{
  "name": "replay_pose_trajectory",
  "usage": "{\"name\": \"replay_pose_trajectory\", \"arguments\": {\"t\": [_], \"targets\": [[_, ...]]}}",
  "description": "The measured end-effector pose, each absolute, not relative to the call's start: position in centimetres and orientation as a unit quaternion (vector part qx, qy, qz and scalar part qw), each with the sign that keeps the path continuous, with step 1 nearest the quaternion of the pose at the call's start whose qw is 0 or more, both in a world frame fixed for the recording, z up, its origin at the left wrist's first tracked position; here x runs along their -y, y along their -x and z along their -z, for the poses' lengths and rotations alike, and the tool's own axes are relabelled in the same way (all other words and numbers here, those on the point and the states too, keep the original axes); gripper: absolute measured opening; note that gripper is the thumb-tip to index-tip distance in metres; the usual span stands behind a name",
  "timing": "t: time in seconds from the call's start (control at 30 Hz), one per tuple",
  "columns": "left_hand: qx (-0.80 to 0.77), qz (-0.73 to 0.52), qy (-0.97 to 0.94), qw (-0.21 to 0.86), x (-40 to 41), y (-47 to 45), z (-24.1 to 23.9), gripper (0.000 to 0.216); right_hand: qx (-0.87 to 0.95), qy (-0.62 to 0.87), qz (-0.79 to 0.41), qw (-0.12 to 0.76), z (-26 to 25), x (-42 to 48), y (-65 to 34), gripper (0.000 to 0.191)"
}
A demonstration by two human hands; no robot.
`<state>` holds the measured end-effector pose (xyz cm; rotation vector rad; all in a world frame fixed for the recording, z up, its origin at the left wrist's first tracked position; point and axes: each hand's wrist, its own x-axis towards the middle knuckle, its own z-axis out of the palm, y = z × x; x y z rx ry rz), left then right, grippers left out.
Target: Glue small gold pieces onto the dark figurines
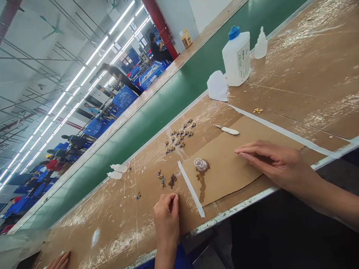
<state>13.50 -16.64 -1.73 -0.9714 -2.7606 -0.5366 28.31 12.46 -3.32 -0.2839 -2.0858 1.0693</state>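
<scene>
My left hand (pixel 166 216) rests on the brown worktable (pixel 120 220) with thumb and fingers pinched together; what they hold, if anything, is hidden. Just beyond its fingertips lie a few small blue-and-gold parts (pixel 161 181) and a dark little pile (pixel 172 180). My right hand (pixel 270 161) lies flat, fingers stretched out, on a cardboard sheet (pixel 224 179). A small clear cap (pixel 201 164) with a wet stain below it sits on that sheet, left of the right hand. Farther off lies a scattered group of several blue-and-gold parts (pixel 181 136).
A white tool (pixel 228 130) lies on the cardboard. A white bottle with blue cap (pixel 237 56), a dropper bottle (pixel 260 44) and white paper (pixel 217 86) stand beside the green conveyor belt (pixel 157 112). Two dropper bottles (pixel 117 171) lie flat. Another hand (pixel 60 261) shows bottom left; people work among blue crates.
</scene>
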Motion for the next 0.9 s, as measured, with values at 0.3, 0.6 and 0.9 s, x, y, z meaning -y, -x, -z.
{"name": "replay_pose_trajectory", "arguments": {"t": [0.3,0.6,0.9], "targets": [[0.924,0.225,0.303,0.056,17.4,-14.4,1.9,0.020,0.809,0.106,-0.428,0.389,3.3,-12.4,-28.4,0.012],[0.918,0.267,0.286,0.067,18.3,-14.4,2.1,0.019,0.820,0.118,-0.409,0.383,3.1,-12.4,-28.2,0.014],[0.915,0.290,0.270,0.075,18.1,-15.8,1.6,0.017,0.826,0.124,-0.407,0.370,3.0,-12.3,-28.3,0.017]]}}
